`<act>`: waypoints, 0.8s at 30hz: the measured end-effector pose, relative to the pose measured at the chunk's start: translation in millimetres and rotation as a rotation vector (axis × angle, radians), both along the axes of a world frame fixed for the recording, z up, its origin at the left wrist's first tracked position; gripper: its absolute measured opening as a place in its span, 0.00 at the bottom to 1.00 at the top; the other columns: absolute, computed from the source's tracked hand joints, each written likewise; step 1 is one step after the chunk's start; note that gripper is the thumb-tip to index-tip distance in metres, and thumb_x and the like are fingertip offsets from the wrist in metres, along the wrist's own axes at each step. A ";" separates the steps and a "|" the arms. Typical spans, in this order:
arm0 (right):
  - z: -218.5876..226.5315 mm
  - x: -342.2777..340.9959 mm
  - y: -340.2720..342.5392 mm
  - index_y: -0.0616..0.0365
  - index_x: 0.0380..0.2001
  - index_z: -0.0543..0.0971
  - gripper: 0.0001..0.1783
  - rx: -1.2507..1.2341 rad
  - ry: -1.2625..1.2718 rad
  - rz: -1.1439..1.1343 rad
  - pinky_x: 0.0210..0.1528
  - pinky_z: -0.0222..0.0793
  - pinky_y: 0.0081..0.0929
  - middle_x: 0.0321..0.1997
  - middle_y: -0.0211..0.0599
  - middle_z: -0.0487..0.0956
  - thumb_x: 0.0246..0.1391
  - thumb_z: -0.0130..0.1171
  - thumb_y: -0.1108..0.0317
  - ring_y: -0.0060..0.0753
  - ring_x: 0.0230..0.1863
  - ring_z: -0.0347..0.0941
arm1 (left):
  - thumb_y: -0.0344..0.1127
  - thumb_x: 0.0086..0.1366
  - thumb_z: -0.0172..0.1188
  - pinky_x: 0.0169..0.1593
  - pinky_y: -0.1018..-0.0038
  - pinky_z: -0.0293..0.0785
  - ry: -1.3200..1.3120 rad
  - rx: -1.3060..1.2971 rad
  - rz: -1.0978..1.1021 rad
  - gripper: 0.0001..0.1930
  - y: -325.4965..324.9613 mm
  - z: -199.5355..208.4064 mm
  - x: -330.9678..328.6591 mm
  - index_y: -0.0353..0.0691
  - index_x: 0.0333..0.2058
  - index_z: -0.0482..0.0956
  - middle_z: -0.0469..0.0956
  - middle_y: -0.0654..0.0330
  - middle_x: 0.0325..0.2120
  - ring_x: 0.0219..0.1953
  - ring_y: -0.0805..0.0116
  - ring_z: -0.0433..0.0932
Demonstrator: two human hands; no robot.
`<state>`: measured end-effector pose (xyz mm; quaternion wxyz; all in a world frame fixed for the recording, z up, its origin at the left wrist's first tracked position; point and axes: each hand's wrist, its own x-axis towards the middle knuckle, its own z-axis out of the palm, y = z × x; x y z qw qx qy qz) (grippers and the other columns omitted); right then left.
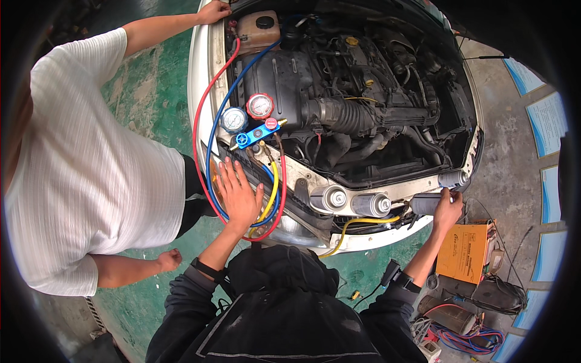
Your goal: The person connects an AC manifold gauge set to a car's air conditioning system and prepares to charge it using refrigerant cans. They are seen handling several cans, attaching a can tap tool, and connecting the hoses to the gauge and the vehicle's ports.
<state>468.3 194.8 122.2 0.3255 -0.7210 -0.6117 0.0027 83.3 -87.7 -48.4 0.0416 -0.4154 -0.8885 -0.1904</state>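
My left hand (238,192) lies flat with its fingers spread over the headlight (292,230) corner, next to red, blue and yellow hoses; nothing is held in it. Just beyond it, a manifold gauge set (259,134) with a blue body, a red-rimmed dial and a blue-rimmed dial rests on the car's front corner. My right hand (448,210) is closed around the right end of a grey can (425,204) at the front edge of the engine bay. More such cans stand along that edge: one at the left (328,198), one in the middle (371,205) and one at the far right (452,178).
Behind the cans is the open engine bay (363,109). A person in a white shirt (103,175) stands at the left, one hand on the fender. An orange box (463,251), a grey cylinder (446,316) and coiled hoses (469,340) lie on the floor at the right.
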 end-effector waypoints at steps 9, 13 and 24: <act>1.0 1.1 -0.3 0.68 0.39 0.78 0.25 -0.010 0.008 0.015 0.51 0.69 0.45 0.39 0.55 0.83 0.51 0.60 0.53 0.60 0.45 0.78 | 0.51 0.66 0.57 0.74 0.45 0.38 0.000 0.011 -0.008 0.45 -0.5 -0.8 0.2 0.22 0.69 0.52 0.44 0.35 0.73 0.75 0.36 0.41; 2.2 -1.8 -1.8 0.67 0.38 0.78 0.24 0.000 -0.006 0.006 0.50 0.69 0.46 0.38 0.55 0.83 0.50 0.60 0.53 0.61 0.45 0.78 | 0.51 0.65 0.57 0.74 0.44 0.38 0.007 0.014 -0.006 0.45 -0.1 -0.6 -0.1 0.22 0.69 0.52 0.44 0.35 0.73 0.75 0.36 0.41; -0.8 0.8 -0.1 0.70 0.38 0.77 0.24 0.002 0.015 0.024 0.49 0.68 0.43 0.37 0.58 0.82 0.55 0.60 0.54 0.56 0.41 0.77 | 0.51 0.66 0.57 0.74 0.45 0.38 -0.001 0.020 -0.007 0.45 0.0 -0.2 0.1 0.22 0.69 0.51 0.44 0.36 0.73 0.75 0.36 0.41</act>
